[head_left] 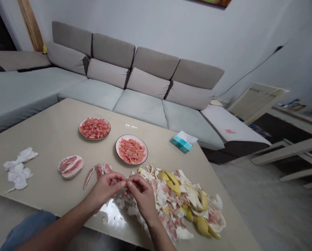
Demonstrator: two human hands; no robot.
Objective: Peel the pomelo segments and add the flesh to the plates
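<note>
My left hand (110, 188) and my right hand (142, 197) meet fingertip to fingertip above the table's near side. Both pinch a small reddish piece of pomelo (126, 184), mostly hidden by the fingers. Just beyond my left hand lie a few pomelo segments (99, 169), with one narrow segment (88, 177) apart on the left. Farther left sits a peeled chunk of pomelo (71, 166). A plate (116, 150) of pink pomelo flesh stands beyond my hands, and a second full plate (79, 131) is behind it to the left.
Yellow peel (173, 183), white pith and membrane form a wide heap beside my right hand. Crumpled tissues (18, 172) lie at the table's left, a blue tissue box (181, 143) at its far right. A grey sofa (142, 106) runs along the table's (54, 132) far edge.
</note>
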